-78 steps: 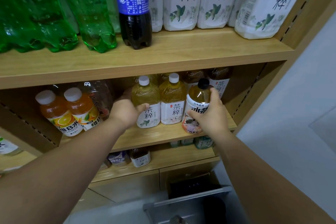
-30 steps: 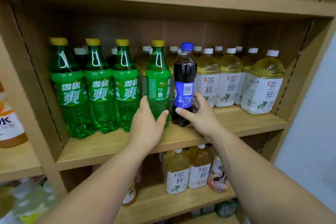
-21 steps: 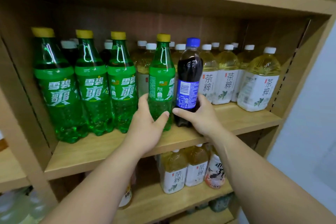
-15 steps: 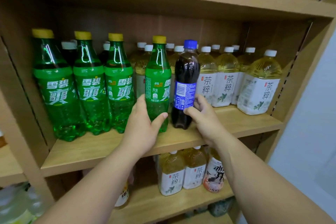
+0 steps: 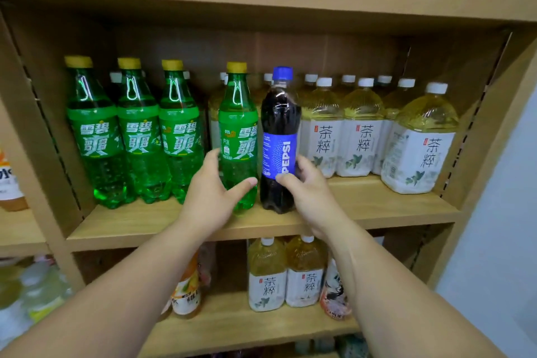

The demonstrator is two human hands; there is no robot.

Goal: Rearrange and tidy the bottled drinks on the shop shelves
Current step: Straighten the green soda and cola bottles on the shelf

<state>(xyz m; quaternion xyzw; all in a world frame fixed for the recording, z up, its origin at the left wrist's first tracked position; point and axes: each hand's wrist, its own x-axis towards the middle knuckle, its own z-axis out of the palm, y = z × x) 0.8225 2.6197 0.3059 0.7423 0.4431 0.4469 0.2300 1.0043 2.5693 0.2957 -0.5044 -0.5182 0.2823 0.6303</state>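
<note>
- the left hand is at the centre of the frame. its fingers curl round the left side of a green soda bottle and the thumb lies across the front, a full grip low on the body.
- the right hand grips the cola bottle just beside it, with the thumb on the lower edge of the blue label and the fingers wrapped behind the right side.
- both bottles stand upright near the front edge of the middle shelf, close side by side.
- three more green bottles line up to the left, and pale tea bottles fill the right.
- on the lower shelf, two small tea bottles stand at lower centre, with an orange drink to their left.
</note>
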